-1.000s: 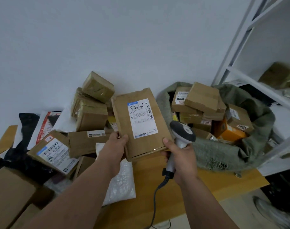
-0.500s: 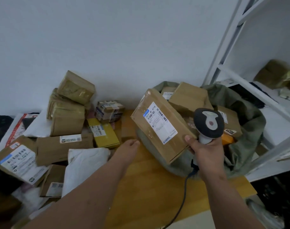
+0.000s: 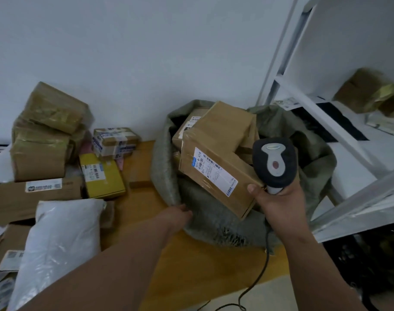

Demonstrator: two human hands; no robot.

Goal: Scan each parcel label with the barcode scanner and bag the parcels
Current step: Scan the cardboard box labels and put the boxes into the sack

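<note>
A flat brown parcel [image 3: 216, 171] with a white label facing up lies tilted over the mouth of a green woven sack [image 3: 164, 171] that holds several brown boxes. My right hand [image 3: 279, 203] grips the handle of the grey barcode scanner [image 3: 274, 162], head upward, and its thumb presses the parcel's near corner against it. My left hand [image 3: 178, 215] holds the sack's near rim, fingertips tucked into the fold.
On the wooden table [image 3: 191, 265], unbagged parcels crowd the left: a yellow box [image 3: 101, 176], a white padded bag [image 3: 61, 232], stacked brown boxes [image 3: 45, 140]. A white metal shelf [image 3: 326, 113] stands right, with a black crate [image 3: 371, 261] below. The scanner cable [image 3: 258, 279] trails off the front edge.
My right hand carried the parcel and scanner right, over the sack's mouth. My left hand let go of the parcel, crossed the table and took the sack's rim.
</note>
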